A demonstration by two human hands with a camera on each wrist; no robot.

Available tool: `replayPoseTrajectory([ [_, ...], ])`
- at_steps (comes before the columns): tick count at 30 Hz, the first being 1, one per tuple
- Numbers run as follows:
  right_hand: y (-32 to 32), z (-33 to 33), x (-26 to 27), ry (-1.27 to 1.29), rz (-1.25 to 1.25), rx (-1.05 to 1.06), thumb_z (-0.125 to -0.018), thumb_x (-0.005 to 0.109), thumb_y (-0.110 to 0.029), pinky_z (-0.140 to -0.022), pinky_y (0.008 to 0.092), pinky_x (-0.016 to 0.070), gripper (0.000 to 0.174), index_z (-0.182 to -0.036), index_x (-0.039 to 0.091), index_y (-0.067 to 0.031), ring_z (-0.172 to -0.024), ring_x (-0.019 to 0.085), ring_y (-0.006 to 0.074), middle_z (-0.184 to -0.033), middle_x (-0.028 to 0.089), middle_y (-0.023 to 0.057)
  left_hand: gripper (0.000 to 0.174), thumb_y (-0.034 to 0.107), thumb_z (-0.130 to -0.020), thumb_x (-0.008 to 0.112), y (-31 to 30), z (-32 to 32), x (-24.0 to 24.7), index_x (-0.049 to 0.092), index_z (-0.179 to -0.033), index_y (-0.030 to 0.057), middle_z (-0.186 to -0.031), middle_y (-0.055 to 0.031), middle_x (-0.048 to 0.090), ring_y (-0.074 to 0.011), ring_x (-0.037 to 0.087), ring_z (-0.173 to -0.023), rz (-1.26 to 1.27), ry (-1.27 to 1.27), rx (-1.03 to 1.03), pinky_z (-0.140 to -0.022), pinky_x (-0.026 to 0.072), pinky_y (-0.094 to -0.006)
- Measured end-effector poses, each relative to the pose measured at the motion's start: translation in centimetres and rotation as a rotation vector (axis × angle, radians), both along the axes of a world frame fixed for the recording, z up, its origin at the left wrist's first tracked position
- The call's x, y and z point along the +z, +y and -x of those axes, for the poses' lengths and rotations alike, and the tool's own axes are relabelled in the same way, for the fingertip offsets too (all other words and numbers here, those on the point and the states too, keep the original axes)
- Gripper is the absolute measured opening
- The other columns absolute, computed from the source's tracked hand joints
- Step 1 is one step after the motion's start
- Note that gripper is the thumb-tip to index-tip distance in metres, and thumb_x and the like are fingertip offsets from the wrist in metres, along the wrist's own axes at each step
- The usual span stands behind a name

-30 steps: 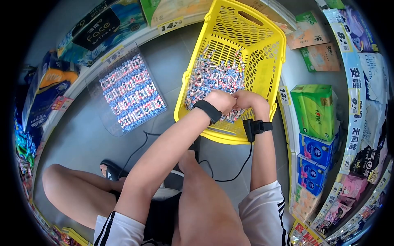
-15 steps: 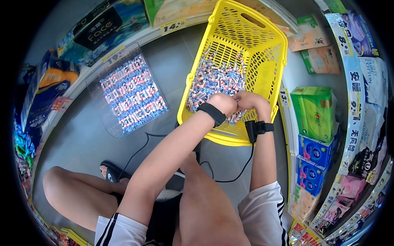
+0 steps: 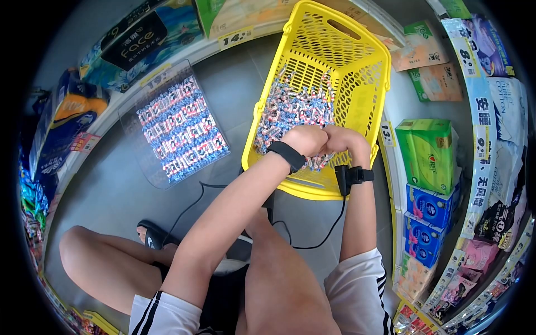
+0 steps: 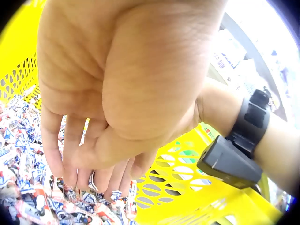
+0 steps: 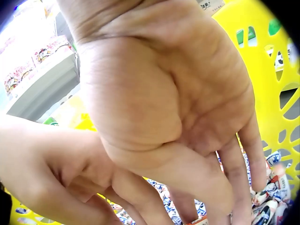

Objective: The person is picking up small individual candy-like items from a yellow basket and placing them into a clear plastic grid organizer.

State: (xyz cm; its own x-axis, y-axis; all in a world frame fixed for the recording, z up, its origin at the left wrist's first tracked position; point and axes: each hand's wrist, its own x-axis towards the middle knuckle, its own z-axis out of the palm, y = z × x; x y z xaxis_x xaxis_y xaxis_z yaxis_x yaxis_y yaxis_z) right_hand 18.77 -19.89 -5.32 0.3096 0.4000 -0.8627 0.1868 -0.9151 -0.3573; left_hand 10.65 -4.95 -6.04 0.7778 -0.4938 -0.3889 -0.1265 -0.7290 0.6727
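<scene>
Many small wrapped candies (image 3: 296, 106) in blue, white and red lie loose in a yellow shopping basket (image 3: 368, 84). Over the basket's near part, my left hand (image 3: 306, 139) and right hand (image 3: 346, 139) meet at the fingertips. In the left wrist view, my left thumb crosses toward bent fingers (image 4: 52, 159), and a wrapped candy (image 4: 92, 181) shows at their tips, close by the right fingers. Seen from the right wrist, the right thumb (image 5: 206, 183) bends toward its fingers; the frame edge cuts off the tips, so I cannot tell what they hold.
On the floor to the left lies a clear tray (image 3: 127, 131) with candies in neat rows. Shelves of tissue packs (image 3: 427, 153) curve around both sides. A black cable (image 3: 312, 245) runs from the right wrist strap past my legs.
The basket and hands sit slightly farther right in the head view than a second ago. My hands have drawn closer together, and the small piece glimpsed between them earlier is now hidden there.
</scene>
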Motion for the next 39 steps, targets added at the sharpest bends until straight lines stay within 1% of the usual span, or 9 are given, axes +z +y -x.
replayPoseTrajectory([
  [6,0.0,0.1,1.4,-0.07,0.046,0.001,-0.083,0.083,-0.007,-0.08,0.0345,0.0571,0.031,-0.115,0.079,-0.0057,-0.095,0.077,0.019,-0.101,0.081,0.0102,0.022,0.006,-0.089,0.068,0.5,0.6,2.0,0.074,-0.11,0.0026,-0.104,-0.0209,0.076,-0.0387,0.076,-0.099,-0.023,0.021,0.039,-0.081,0.0614,-0.0488],
  [9,0.5,0.1,2.0,-0.14,0.073,0.031,-0.08,0.085,-0.007,-0.078,0.0345,0.0563,0.035,-0.115,0.079,-0.0052,-0.092,0.076,0.0191,-0.098,0.082,0.0094,0.021,0.021,-0.093,0.071,0.2,0.9,2.1,0.079,-0.1,0.0033,-0.097,-0.0179,0.078,-0.0333,0.078,-0.091,-0.047,-0.128,0.039,-0.077,0.063,-0.0444],
  [11,0.8,0.4,2.4,-0.168,0.106,0.054,-0.079,0.086,-0.008,-0.079,0.035,0.0562,0.037,-0.115,0.079,-0.005,-0.091,0.076,0.0194,-0.097,0.082,0.0091,0.022,0.011,-0.088,0.074,0.1,1.1,3.2,0.075,-0.107,0.0005,-0.102,-0.0201,0.077,-0.0371,0.077,-0.097,-0.073,-0.082,0.039,-0.08,0.0627,-0.0466],
  [15,0.9,0.6,3.0,-0.156,0.032,0.023,-0.08,0.08,0.0,-0.079,0.0362,0.0567,0.038,-0.117,0.078,-0.0059,-0.09,0.076,0.0211,-0.096,0.082,0.0105,0.021,0.018,-0.091,0.074,-0.3,2.4,3.1,0.075,-0.1,-0.0012,-0.09,-0.0184,0.077,-0.0331,0.078,-0.086,-0.12,-0.228,0.125,-0.075,0.0635,-0.042],
  [20,1.5,1.0,4.2,-0.16,-0.164,-0.006,-0.078,0.069,0.01,-0.078,0.0382,0.0575,0.029,-0.103,0.078,-0.0017,-0.084,0.077,0.0249,-0.089,0.079,0.0141,0.029,0.02,-0.094,0.072,-0.1,4.3,3.3,0.065,-0.107,-0.0053,-0.101,-0.021,0.073,-0.0348,0.076,-0.09,-0.128,-0.306,0.255,-0.076,0.0628,-0.0426],
  [25,3.7,2.3,7.2,-0.29,-0.276,0.044,-0.078,0.075,0.001,-0.07,0.0411,0.0554,0.014,-0.092,0.073,0.0037,-0.076,0.074,0.0309,-0.082,0.075,0.0202,0.028,0.006,-0.091,0.068,2.6,6.4,5.3,0.054,-0.113,-0.0039,-0.098,-0.0172,0.067,-0.0331,0.072,-0.094,-0.031,-0.501,0.381,-0.079,0.0609,-0.0411],
  [32,8.2,4.5,9.6,-0.331,-0.355,0.07,-0.077,0.081,-0.009,-0.064,0.0421,0.0501,0.027,-0.093,0.067,0.0072,-0.064,0.063,0.0334,-0.07,0.063,0.0191,0.028,-0.007,-0.083,0.063,7.2,9.3,8.4,0.054,-0.11,-0.005,-0.096,-0.0197,0.066,-0.0354,0.069,-0.099,-0.025,-0.559,0.514,-0.086,0.0587,-0.0417],
  [37,11.1,6.3,10.7,-0.384,-0.546,0.084,-0.081,0.083,-0.008,-0.084,0.0404,0.0507,0.023,-0.099,0.074,0.0023,-0.093,0.065,0.0297,-0.097,0.067,0.0131,0.026,-0.011,-0.08,0.063,10.9,11.6,10.0,0.057,-0.106,-0.0071,-0.102,-0.0227,0.064,-0.0395,0.067,-0.101,0.056,-0.519,0.63,-0.09,0.0574,-0.0444],
  [39,12.8,7.4,11.3,-0.42,-0.61,0.096,-0.082,0.083,-0.009,-0.085,0.041,0.0512,0.024,-0.101,0.074,0.002,-0.094,0.066,0.0306,-0.099,0.067,0.0135,0.028,-0.011,-0.08,0.064,12.3,12.6,10.2,0.057,-0.107,-0.0068,-0.102,-0.0221,0.063,-0.0401,0.066,-0.101,0.106,-0.521,0.7,-0.089,0.0569,-0.0454],
])
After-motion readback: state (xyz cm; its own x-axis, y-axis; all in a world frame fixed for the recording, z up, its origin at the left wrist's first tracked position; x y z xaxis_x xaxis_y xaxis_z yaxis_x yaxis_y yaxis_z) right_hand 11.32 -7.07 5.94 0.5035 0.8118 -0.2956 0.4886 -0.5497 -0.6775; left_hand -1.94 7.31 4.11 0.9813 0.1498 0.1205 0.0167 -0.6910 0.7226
